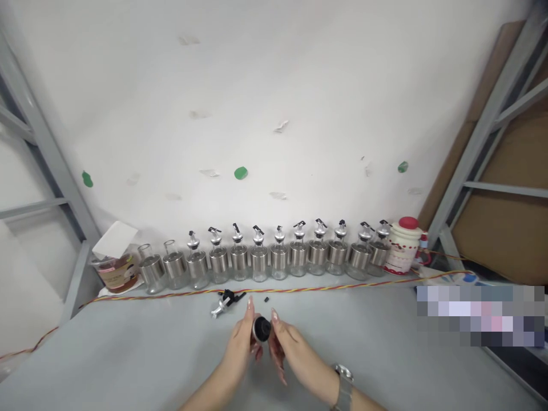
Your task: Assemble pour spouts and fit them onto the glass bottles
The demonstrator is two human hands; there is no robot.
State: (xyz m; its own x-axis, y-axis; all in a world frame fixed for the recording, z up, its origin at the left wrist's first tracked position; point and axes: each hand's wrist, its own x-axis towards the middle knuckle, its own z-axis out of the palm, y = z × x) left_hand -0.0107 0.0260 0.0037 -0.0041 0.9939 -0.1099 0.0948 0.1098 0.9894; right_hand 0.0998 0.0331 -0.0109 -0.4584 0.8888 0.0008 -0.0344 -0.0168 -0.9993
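Observation:
My left hand (242, 335) is closed on a bottle pourer (261, 329), whose round black end faces up toward me inside a silvery rim. Close on its other side is my right hand (287, 344), thumb raised and fingers stretched out and apart; whether it touches the pourer I cannot tell. Just beyond my left hand, a silver and black pourer piece (222, 303) lies on the grey table (141, 354). A small black bit (266, 299) rests to its right.
Along the wall stand several glass bottles with steel sleeves (259, 260) and pourers; two bottles (174, 262) at the left have bare necks. A tub (115, 273) is at the left end, a red-lidded jar (403, 245) at the right. A twisted red-yellow wire (325, 287) crosses the table.

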